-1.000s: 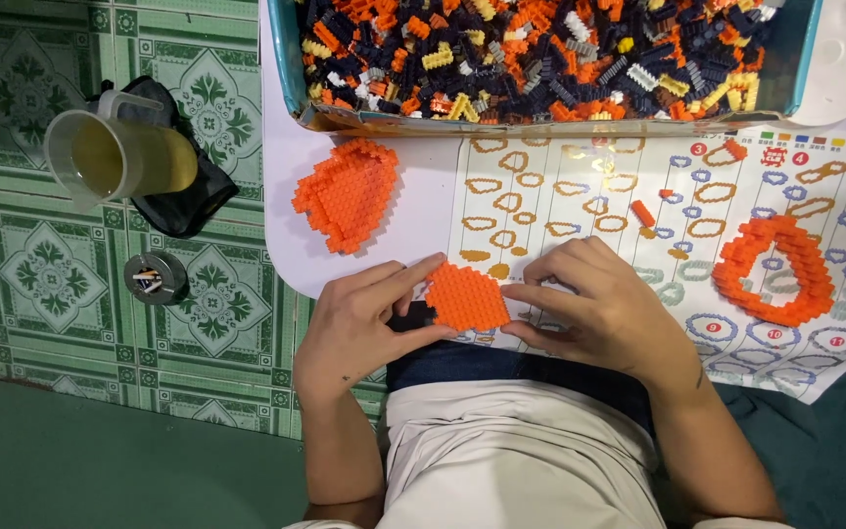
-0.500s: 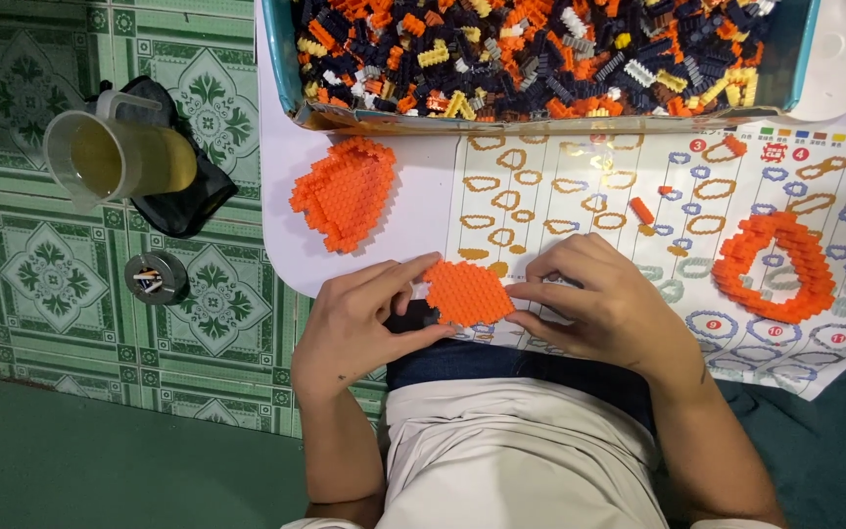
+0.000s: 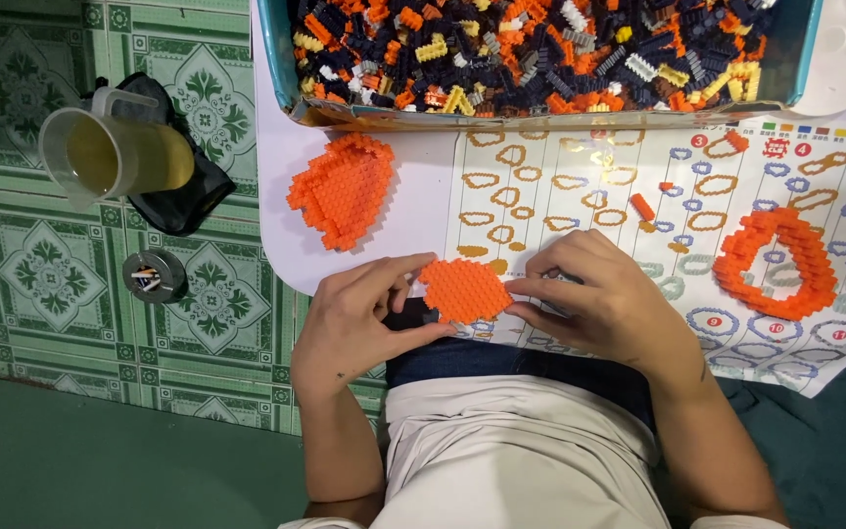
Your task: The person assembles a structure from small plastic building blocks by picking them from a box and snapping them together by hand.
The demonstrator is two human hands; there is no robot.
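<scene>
Between both hands I hold a flat orange brick plate at the near edge of the white table. My left hand grips its left side with thumb and fingers. My right hand pinches its right edge. A dark piece shows just under the plate, by my left thumb. The plate lies over the printed instruction sheet.
A larger orange brick slab lies to the upper left, an orange brick ring to the right. A blue tray of several loose bricks stands at the back. On the tiled floor sit a jug of yellow liquid and a small round tin.
Both hands stay on the orange plate, which has hardly shifted. The view has moved slightly.
</scene>
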